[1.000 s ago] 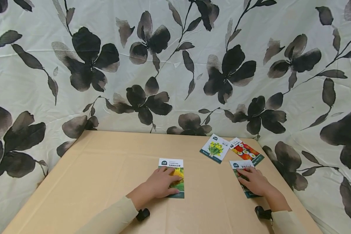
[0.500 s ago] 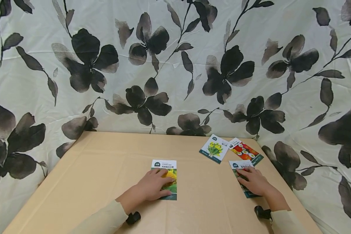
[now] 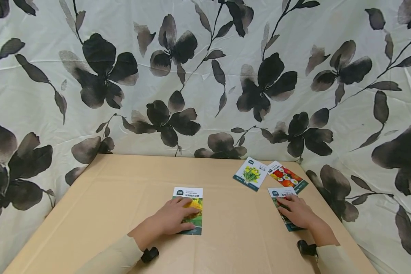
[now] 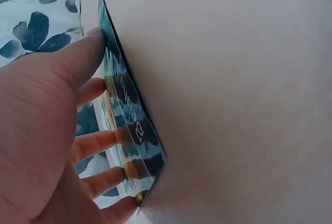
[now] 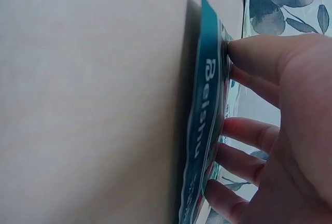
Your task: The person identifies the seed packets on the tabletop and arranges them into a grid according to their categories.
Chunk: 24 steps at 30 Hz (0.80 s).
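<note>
My left hand (image 3: 170, 216) rests with spread fingers on a seed packet (image 3: 197, 217) with a yellow flower picture, flat on the table. In the left wrist view, thumb and fingertips touch the face of this seed packet (image 4: 129, 115) without curling round it. Farther right, my right hand (image 3: 298, 213) lies on another seed packet (image 3: 282, 192), covering most of its picture. The right wrist view has extended fingers (image 5: 251, 133) pressing that packet's face, its dark teal end band (image 5: 203, 94) facing the camera.
Behind the right hand lie a seed packet (image 3: 251, 174) with yellow blossoms and one with red and white blooms (image 3: 288, 177), their corners meeting. The beige-covered table (image 3: 123, 182) ends at a floral curtain (image 3: 205, 87). Each wrist wears a small black camera (image 3: 149, 255).
The left hand has slid its seed packet leftward across the table, away from the right hand. My right hand and the other packets have stayed in place.
</note>
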Each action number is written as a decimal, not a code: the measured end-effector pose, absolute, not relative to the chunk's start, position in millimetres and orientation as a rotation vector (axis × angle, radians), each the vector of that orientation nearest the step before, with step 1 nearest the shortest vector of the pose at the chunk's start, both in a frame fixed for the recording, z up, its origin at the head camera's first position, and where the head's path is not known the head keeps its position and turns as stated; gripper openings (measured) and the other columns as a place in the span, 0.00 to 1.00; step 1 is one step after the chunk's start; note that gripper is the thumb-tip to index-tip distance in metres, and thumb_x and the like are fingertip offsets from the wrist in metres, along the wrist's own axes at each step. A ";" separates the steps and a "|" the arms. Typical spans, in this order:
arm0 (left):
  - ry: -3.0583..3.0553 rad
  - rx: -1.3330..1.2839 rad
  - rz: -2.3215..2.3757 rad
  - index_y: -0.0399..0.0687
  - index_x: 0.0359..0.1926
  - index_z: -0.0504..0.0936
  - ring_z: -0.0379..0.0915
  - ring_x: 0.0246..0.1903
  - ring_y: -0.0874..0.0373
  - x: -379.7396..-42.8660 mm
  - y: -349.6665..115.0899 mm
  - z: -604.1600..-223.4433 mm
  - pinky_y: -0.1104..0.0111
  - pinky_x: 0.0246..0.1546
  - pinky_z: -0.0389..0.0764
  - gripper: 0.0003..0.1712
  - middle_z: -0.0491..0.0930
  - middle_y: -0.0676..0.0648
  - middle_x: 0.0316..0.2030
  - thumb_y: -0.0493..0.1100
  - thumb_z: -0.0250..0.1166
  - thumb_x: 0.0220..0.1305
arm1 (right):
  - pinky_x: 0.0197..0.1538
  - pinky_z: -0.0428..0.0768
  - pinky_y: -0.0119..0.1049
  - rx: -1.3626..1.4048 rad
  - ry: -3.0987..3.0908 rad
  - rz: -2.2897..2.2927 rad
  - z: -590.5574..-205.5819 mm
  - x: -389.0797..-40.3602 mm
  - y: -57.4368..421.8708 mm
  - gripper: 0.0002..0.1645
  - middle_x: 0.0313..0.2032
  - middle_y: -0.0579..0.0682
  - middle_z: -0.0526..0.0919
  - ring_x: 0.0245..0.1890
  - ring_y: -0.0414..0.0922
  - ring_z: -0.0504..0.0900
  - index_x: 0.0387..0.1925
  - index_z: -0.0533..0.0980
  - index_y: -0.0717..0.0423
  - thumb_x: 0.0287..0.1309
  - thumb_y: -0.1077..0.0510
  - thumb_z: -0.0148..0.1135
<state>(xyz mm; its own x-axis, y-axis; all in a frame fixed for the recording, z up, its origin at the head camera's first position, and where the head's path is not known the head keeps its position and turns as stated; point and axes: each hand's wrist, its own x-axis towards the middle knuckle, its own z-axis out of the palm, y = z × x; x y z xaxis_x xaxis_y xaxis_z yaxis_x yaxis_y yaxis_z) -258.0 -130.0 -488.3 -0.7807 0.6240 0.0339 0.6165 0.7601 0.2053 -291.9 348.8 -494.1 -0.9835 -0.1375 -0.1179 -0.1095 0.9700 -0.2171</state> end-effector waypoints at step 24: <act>2.912 1.001 0.397 0.63 0.66 0.80 0.66 0.67 0.41 -260.6 -145.0 -491.4 0.42 0.64 0.71 0.29 0.71 0.42 0.69 0.61 0.68 0.65 | 0.57 0.73 0.71 -0.140 2.973 -0.317 -491.9 -292.4 343.1 0.34 0.66 0.71 0.66 0.61 0.70 0.66 0.73 0.69 0.54 0.71 0.45 0.59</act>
